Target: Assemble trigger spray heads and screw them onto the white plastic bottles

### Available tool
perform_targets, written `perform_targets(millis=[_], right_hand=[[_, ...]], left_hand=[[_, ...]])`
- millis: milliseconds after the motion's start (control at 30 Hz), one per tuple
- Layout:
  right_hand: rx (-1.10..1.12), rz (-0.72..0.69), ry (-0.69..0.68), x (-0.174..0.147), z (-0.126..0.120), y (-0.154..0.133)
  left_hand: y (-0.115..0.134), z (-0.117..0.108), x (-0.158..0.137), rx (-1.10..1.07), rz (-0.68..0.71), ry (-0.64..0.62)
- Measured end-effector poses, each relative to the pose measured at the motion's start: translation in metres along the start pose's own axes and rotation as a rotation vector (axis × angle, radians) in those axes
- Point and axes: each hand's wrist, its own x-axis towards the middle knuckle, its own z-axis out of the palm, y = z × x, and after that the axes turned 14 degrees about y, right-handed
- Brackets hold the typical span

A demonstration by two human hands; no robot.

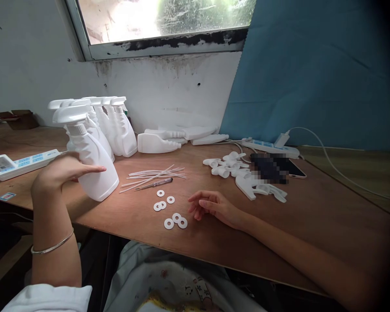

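My left hand [68, 167] is on a white spray bottle [97, 167] with its trigger head fitted. The thumb lies along the bottle's side and the other fingers are mostly hidden around it. This bottle stands at the front of a group of similar white spray bottles [125, 134]. My right hand [212, 206] rests on the table with fingers loosely bent and apart, holding nothing. Just left of it lie several white ring washers [169, 223], some overlapping. Behind them are a screwdriver [156, 183] and several thin white tubes [141, 175].
Loose white trigger heads [247, 184] lie right of centre, beside a phone [297, 169] and a partly blurred dark object [268, 168]. Headless bottles [157, 143] lie by the wall. Power strips sit at left [32, 164] and right [269, 148], with cables. The wooden table [214, 247] ends close to my lap.
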Motion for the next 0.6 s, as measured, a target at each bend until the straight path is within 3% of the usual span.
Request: perform_targets(millis=[100, 233, 367, 600], right_hand=[[-0.004, 0.007, -0.004, 0.0, 0.0, -0.001], [-0.035, -0.001, -0.002, 0.0, 0.001, -0.002], [-0.068, -0.01, -0.001, 0.0, 0.001, -0.002], [-0.088, -0.022, -0.011, 0.0, 0.0, -0.002]], left_hand=[[0.001, -0.001, 0.005, 0.199, -0.163, -0.147], [0.006, 0.014, 0.016, 0.417, -0.064, -0.01], [0.007, 0.043, 0.026, 0.414, 0.074, 0.208], [0.0, 0.064, 0.045, 0.421, 0.071, 0.324]])
